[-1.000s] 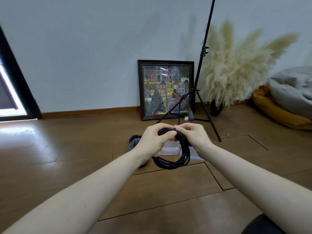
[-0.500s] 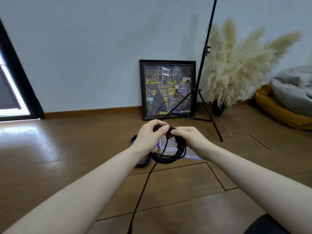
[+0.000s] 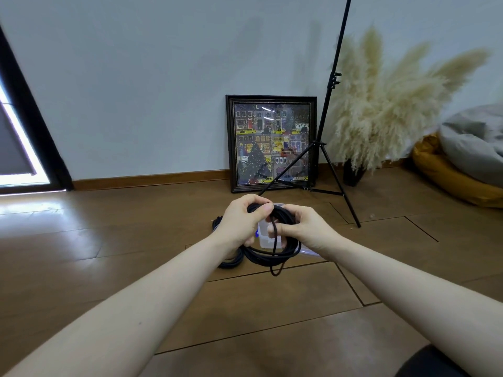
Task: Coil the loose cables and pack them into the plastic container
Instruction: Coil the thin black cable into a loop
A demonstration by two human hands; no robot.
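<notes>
Gripping coil (image 3: 272, 253) w/ both: left hand (image 3: 242, 223) up top, right hand (image 3: 304, 229) pinching tail; box (image 3: 265, 239) directly behind, right nearer.

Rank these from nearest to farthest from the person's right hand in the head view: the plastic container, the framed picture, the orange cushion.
From the right hand:
1. Plastic container, on the floor just beyond the hand, partly hidden by both hands.
2. Framed picture, leaning on the wall straight ahead.
3. Orange cushion, far off at the right edge.
</notes>
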